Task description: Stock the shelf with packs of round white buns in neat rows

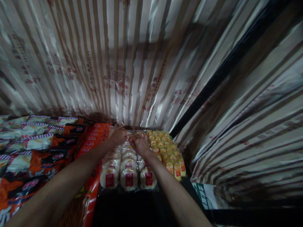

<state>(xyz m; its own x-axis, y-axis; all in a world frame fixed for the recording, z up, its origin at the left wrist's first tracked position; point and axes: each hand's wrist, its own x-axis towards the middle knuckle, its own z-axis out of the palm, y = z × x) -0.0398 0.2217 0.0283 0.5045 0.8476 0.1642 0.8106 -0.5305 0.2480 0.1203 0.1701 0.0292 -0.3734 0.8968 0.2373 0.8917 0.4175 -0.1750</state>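
Both of my arms reach forward over rows of round, flat pale pastries (129,178) in clear wrappers with red labels. Above the back of these rows, my left hand (119,135) has its fingers bent inward. Close beside it is my right hand (140,144), its fingers curled toward the left one. The fingertips nearly meet over the wrapped pastries; what they grip, if anything, is dim and partly hidden. To the right of my right hand stand small yellow wrapped cakes (163,143) in tight rows.
Red-orange packs (91,142) lie left of the pastries. Further left are several rows of white and orange snack bags (39,142). A striped, printed plastic sheet (123,63) hangs behind, and a dark pole (213,78) slants at the right. The display's front is black (125,208).
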